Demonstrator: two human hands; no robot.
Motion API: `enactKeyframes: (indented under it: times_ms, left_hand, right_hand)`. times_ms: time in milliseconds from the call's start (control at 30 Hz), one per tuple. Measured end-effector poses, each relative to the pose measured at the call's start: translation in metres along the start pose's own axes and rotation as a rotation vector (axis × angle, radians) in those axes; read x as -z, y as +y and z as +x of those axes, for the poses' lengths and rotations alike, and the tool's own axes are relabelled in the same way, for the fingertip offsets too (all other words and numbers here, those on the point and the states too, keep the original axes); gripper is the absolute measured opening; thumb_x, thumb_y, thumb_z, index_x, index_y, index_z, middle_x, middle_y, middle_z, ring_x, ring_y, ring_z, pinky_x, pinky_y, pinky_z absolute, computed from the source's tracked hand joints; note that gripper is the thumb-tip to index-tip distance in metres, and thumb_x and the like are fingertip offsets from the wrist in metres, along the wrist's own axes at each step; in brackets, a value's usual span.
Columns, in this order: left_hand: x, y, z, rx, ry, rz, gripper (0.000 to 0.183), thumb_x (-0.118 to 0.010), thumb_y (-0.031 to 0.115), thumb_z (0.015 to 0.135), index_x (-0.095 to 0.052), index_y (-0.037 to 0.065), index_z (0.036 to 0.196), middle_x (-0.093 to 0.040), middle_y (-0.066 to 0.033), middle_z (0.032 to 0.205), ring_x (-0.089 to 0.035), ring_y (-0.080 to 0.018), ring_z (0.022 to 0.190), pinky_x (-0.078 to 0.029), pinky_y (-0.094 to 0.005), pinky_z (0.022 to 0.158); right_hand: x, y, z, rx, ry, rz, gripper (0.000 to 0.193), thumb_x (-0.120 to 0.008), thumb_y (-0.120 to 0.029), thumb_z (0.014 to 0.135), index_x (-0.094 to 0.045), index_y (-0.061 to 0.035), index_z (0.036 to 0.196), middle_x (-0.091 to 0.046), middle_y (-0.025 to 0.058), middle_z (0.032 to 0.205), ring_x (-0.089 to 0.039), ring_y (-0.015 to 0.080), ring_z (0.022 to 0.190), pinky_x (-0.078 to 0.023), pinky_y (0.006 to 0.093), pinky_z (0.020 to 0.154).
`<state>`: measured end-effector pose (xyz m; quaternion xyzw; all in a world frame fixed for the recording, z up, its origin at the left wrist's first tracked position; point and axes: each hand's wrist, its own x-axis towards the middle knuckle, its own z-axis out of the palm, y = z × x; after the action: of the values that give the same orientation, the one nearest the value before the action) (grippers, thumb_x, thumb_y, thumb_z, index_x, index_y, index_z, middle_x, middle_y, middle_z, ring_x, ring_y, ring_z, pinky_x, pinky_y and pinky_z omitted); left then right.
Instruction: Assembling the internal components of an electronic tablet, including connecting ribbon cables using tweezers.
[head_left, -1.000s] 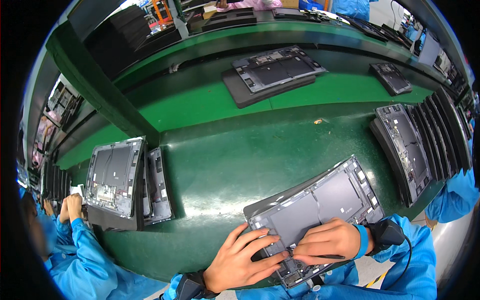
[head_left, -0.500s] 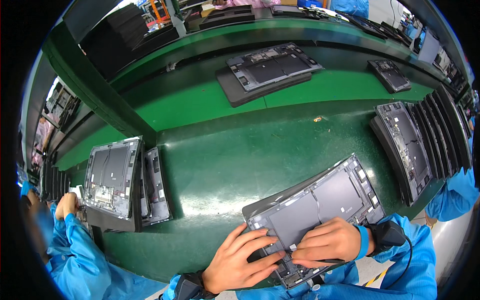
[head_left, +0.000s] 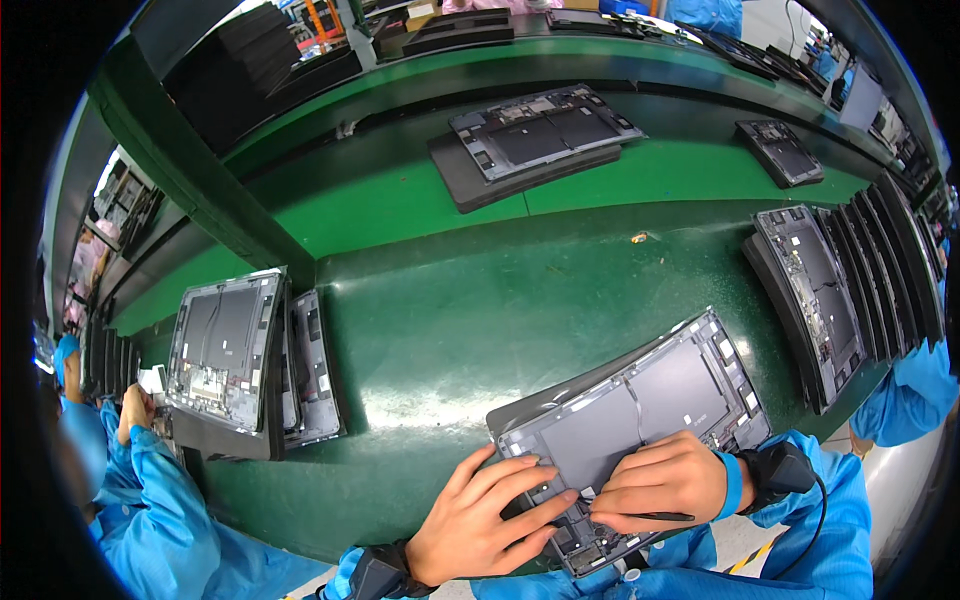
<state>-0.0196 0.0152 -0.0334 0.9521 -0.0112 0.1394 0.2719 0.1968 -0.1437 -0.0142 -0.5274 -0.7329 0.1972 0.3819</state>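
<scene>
An opened tablet (head_left: 672, 395) lies tilted in front of me on a black padded tray (head_left: 570, 388), its battery, cables and boards exposed. My left hand (head_left: 492, 515) rests with fingers apart on the tablet's lower left corner, fingertips touching parts along that edge. Close beside it, my right hand (head_left: 665, 482) is closed in a pinch around a slim black hand tool (head_left: 662, 516), which could be tweezers. The tool's tip is at the small parts by my left fingertips, mostly hidden by my fingers.
Stacked open tablets (head_left: 225, 345) stand at left, beside a co-worker's hands (head_left: 136, 410). More tablets (head_left: 812, 300) lean with a row of black trays (head_left: 885, 265) at right. On the raised green shelf (head_left: 380, 195) lie another tablet (head_left: 545, 130) and a smaller device (head_left: 780, 152). A green post (head_left: 190, 165) rises at left.
My right hand has shifted slightly, and more of the black tool's shaft shows beneath it. My left hand and the tablet stay nearly in place. The co-worker's hands at left have moved apart.
</scene>
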Motion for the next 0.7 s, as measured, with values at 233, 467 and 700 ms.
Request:
enactKeyframes:
  times_ms: [233, 467, 700]
  left_hand:
    - [-0.0015, 0.0001, -0.0001, -0.003, -0.037, 0.039, 0.036, -0.069, 0.029, 0.082, -0.076, 0.024, 0.117, -0.061, -0.0055, 0.130, -0.057, -0.0242, 0.120, -0.037, -0.0532, 0.110]
    - [-0.0025, 0.0011, -0.0002, -0.006, -0.035, 0.039, 0.035, -0.069, 0.028, 0.082, -0.076, 0.025, 0.117, -0.061, -0.0055, 0.129, -0.056, -0.0241, 0.120, -0.037, -0.0532, 0.110]
    - [-0.0016, 0.0014, 0.0003, 0.003, -0.032, 0.031, 0.035, -0.070, 0.026, 0.081, -0.076, 0.025, 0.116, -0.062, -0.0050, 0.129, -0.056, -0.0242, 0.119, -0.038, -0.0533, 0.110]
  right_hand:
    - [0.0012, 0.0013, -0.0002, -0.009, -0.019, 0.091, 0.008, -0.075, -0.012, 0.087, -0.071, -0.0049, 0.088, -0.063, 0.0052, 0.074, -0.064, 0.0211, 0.065, -0.052, 0.0317, 0.053]
    - [0.0024, 0.0009, -0.0022, -0.043, -0.007, 0.189, 0.008, -0.076, -0.010, 0.086, -0.072, -0.0040, 0.090, -0.067, 0.0066, 0.079, -0.066, 0.0227, 0.066, -0.052, 0.0325, 0.053]
    - [0.0027, 0.0008, -0.0020, -0.050, -0.019, 0.191, 0.009, -0.076, -0.010, 0.087, -0.072, -0.0039, 0.091, -0.067, 0.0072, 0.079, -0.066, 0.0234, 0.067, -0.052, 0.0328, 0.053]
